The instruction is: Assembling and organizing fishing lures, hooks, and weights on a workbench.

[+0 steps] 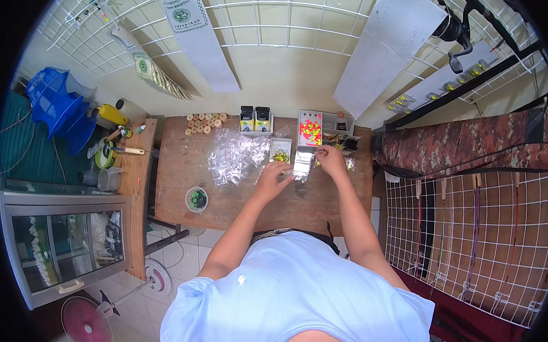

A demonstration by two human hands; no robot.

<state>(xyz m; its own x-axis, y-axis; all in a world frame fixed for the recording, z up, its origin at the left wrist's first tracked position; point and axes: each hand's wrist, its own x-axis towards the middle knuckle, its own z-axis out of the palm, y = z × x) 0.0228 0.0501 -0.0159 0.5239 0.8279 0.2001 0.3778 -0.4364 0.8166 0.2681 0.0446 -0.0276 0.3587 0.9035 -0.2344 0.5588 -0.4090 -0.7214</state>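
A small clear plastic bag [302, 165] lies on the wooden table [241, 212], shiny with reflected light. At its left edge rests my left hand [275, 176], thumb and fingers apart. My right hand [330, 161] is closed in a pinch by the bag's upper right corner; what sits between the fingertips is too small to make out. Just beyond the bag stands a white box of red and yellow pieces [310, 133]. A white tray [272, 151] with small yellow-green items is near my left fingers. Many loose clear bags [235, 157] spread out to the left.
Wooden spools [204, 124] and two black boxes [254, 116] stand at the table's back. A round tub of dark green pieces [196, 199] sits front left. A tray of dark items [345, 143] is back right. A camouflage bag [458, 142] borders the right side.
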